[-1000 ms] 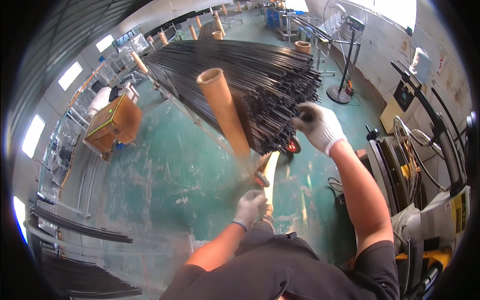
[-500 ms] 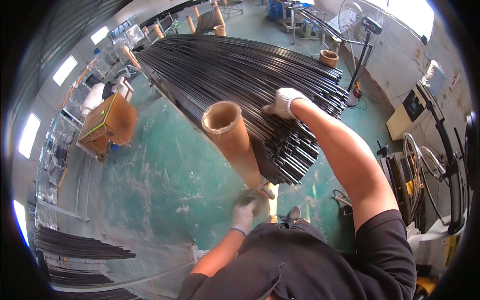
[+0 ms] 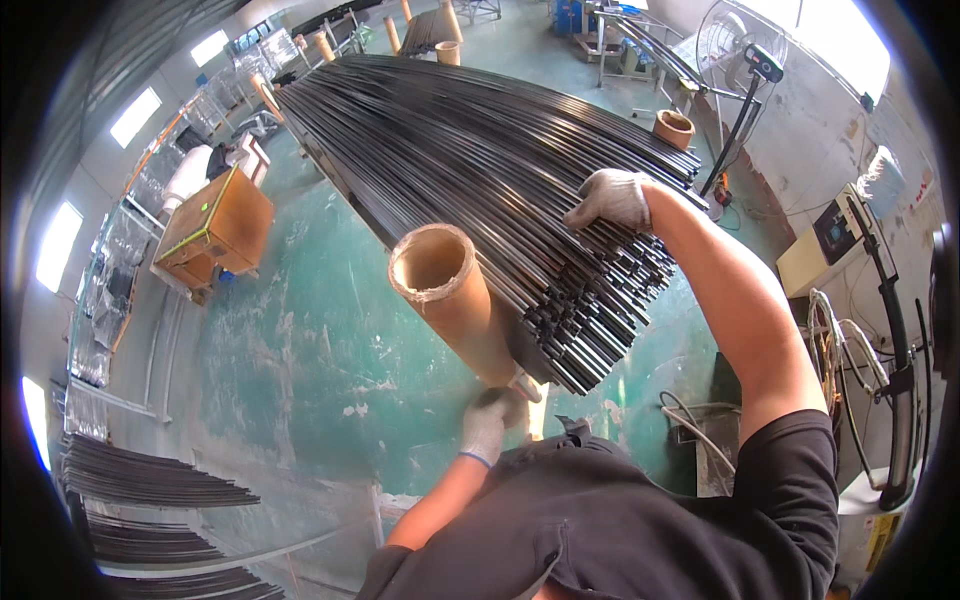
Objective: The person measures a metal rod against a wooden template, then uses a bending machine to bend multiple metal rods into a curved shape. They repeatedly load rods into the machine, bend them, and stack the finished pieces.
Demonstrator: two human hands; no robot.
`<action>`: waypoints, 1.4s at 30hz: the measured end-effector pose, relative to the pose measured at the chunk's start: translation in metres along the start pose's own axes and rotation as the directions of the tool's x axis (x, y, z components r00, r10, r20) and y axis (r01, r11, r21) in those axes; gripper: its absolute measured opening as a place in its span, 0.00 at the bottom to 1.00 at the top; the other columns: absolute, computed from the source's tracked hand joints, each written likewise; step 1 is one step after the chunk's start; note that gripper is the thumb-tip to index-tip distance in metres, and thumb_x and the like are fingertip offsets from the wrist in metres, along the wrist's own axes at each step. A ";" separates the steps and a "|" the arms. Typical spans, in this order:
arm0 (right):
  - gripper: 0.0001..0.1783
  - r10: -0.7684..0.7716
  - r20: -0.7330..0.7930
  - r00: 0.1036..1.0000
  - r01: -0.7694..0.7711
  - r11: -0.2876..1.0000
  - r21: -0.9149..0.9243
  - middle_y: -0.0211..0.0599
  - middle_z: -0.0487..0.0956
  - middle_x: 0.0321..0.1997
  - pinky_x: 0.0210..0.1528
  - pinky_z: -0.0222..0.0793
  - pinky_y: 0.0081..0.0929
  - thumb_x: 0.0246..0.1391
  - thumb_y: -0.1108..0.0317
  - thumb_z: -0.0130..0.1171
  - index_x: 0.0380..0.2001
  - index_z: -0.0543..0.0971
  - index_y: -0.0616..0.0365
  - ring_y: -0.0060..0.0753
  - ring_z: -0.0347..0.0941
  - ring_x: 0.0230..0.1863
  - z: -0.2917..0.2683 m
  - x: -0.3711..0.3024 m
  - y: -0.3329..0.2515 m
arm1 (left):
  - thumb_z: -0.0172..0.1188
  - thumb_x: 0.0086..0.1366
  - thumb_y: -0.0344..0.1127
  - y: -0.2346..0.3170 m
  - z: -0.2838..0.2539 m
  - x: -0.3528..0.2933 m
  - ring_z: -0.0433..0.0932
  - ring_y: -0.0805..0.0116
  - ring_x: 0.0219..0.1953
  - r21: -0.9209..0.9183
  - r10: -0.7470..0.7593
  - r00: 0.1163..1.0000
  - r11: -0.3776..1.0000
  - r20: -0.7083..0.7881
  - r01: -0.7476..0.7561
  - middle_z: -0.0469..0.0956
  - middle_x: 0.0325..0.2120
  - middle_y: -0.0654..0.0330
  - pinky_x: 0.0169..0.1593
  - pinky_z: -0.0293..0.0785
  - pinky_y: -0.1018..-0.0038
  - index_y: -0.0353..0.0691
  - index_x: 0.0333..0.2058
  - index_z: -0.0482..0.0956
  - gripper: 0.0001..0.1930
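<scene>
Black rods (image 3: 480,150) now nearer torso (image 3: 620,530)

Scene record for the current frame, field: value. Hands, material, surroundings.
Left hand: gloved, near the lower end of the large cardboard tube; contact unclear
Right hand: gloved, on top of the black rods, toward their near ends; grip unclear
Rods: long, heaped side by side, near ends uneven
Large tube: left of the rods' near ends, top open
Surroundings: green floor, brown cabinet at left, standing fan at upper right
</scene>
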State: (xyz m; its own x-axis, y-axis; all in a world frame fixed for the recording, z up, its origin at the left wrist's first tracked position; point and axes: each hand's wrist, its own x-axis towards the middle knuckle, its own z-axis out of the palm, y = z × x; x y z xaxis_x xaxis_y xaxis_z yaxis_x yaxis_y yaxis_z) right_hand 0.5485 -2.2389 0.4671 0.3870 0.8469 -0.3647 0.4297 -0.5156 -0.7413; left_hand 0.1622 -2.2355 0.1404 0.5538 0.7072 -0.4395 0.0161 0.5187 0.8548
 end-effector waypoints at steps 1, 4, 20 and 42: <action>0.17 -0.008 0.009 1.000 0.008 0.999 0.039 0.35 0.86 0.31 0.33 0.83 0.30 0.60 0.59 0.77 0.36 0.86 0.65 0.26 0.83 0.30 -0.001 0.006 0.006 | 0.65 0.75 0.36 0.001 -0.002 0.003 0.86 0.61 0.34 0.047 -0.005 1.000 0.999 0.008 0.004 0.85 0.37 0.54 0.40 0.84 0.66 0.32 0.53 0.80 0.15; 0.19 -0.022 -0.006 1.000 0.023 0.995 0.096 0.34 0.84 0.29 0.29 0.82 0.29 0.61 0.58 0.78 0.35 0.84 0.64 0.25 0.82 0.27 0.001 0.009 0.016 | 0.66 0.74 0.36 -0.001 -0.008 -0.002 0.86 0.60 0.35 -0.005 -0.077 0.997 0.997 -0.008 0.077 0.85 0.39 0.53 0.43 0.84 0.66 0.32 0.54 0.80 0.17; 0.11 0.302 -0.154 0.941 -0.336 0.894 -0.297 0.53 0.84 0.33 0.41 0.77 0.49 0.49 0.66 0.71 0.34 0.83 0.58 0.61 0.81 0.36 0.023 -0.325 0.104 | 0.65 0.76 0.35 0.121 0.063 -0.051 0.84 0.61 0.54 0.132 -0.238 0.657 0.969 0.715 0.207 0.85 0.51 0.50 0.64 0.79 0.62 0.30 0.59 0.80 0.19; 0.05 0.098 -0.990 0.099 -0.907 0.419 -0.050 0.41 0.80 0.29 0.41 0.72 0.48 0.51 0.68 0.67 0.30 0.80 0.49 0.53 0.78 0.35 0.372 -0.812 0.241 | 0.61 0.80 0.34 0.138 0.198 -0.152 0.77 0.63 0.42 -0.271 -0.060 0.439 0.710 0.897 0.650 0.77 0.38 0.62 0.60 0.77 0.59 0.37 0.52 0.78 0.09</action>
State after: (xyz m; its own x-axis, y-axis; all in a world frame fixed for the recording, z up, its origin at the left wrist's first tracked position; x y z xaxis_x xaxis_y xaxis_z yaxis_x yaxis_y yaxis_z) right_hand 0.0341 -3.0020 0.3746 0.8884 -0.0953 0.4491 -0.1306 -0.9903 0.0483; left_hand 0.2456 -2.3668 0.3796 0.9884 -0.1515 0.0034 0.1460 0.9581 0.2466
